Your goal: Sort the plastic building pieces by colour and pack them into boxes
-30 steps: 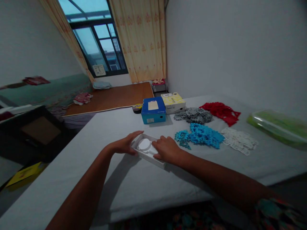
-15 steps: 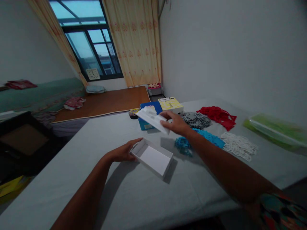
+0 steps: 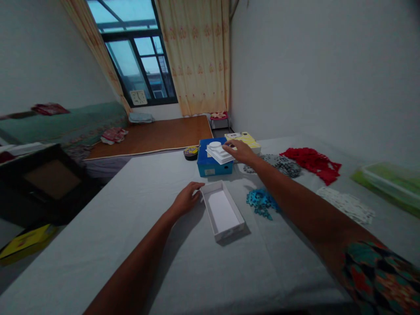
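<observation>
My left hand point(image 3: 187, 197) grips the far left corner of a shallow white cardboard box point(image 3: 225, 214), which stands on the table with its inside showing white and bare. My right hand point(image 3: 242, 152) reaches forward, its thumb and fingers at the right edge of a white moulded insert point(image 3: 219, 154) with a stepped shape and a round raised part. That insert is over the top of a blue box point(image 3: 215, 169) and seems to rest on it. Under my right forearm lies a pile of blue linked plastic pieces point(image 3: 260, 202), partly hidden.
A yellow box point(image 3: 249, 141) stands behind the blue one, with a round black tin point(image 3: 190, 153) at its left. On the right lie grey pieces point(image 3: 288, 166), red pieces point(image 3: 313, 162), white pieces point(image 3: 348, 204) and a clear lidded container point(image 3: 390, 181). White cloth point(image 3: 131, 218) covers the table.
My right hand has carried the white insert forward and lowered it onto the blue box. The white box has turned and stands more lengthwise to me, my left hand still at its corner.
</observation>
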`<state>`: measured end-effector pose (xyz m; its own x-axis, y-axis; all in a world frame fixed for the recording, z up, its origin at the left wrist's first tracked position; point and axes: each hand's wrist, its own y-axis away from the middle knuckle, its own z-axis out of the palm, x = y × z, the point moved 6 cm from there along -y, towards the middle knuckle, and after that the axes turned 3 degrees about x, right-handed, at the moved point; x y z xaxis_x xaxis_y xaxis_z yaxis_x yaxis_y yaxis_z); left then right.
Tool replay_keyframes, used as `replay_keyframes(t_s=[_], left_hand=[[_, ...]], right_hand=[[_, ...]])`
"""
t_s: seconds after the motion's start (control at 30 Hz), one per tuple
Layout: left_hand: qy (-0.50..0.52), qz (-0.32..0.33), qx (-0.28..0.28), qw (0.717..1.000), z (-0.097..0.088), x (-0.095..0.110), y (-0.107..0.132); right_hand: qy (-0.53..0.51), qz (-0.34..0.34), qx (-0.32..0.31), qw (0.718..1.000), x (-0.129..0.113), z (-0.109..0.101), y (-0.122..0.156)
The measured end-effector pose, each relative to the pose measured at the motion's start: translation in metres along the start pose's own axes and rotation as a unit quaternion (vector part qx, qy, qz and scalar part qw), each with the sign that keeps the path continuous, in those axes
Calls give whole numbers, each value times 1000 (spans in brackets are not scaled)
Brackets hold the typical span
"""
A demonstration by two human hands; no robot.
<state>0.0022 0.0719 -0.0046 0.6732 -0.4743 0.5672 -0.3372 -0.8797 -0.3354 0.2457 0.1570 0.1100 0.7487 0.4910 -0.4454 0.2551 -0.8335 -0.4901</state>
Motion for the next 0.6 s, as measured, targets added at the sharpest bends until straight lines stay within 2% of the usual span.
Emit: replay_keyframes(t_s=[0.03,0.1,0.2,0.27,0.33,0.4,0.6], left_hand=[[21,-8,20,1000,1,-2,3],[57,-24,54,997,2,-5,8],[84,-35,76,993,3,-5,9],[87,-35,85,992,3,-2,8],[85,-36,91,992,2,1,6],[81,-40,90,992,2,3,5],[74,-48,97,991,1,5,8]], right_hand=[[-28,-21,-22,999,4,-13,14],[-52,-42,-107,992,18,-37,51],[-2,-16,-228,974,52,-61,117],[45,2,-262,964,74,-68,154],[85,8,-266,960,89,-66,181],[126,15,-259,958,96,-58,195],[240,15,-202,949,87,-38,204]])
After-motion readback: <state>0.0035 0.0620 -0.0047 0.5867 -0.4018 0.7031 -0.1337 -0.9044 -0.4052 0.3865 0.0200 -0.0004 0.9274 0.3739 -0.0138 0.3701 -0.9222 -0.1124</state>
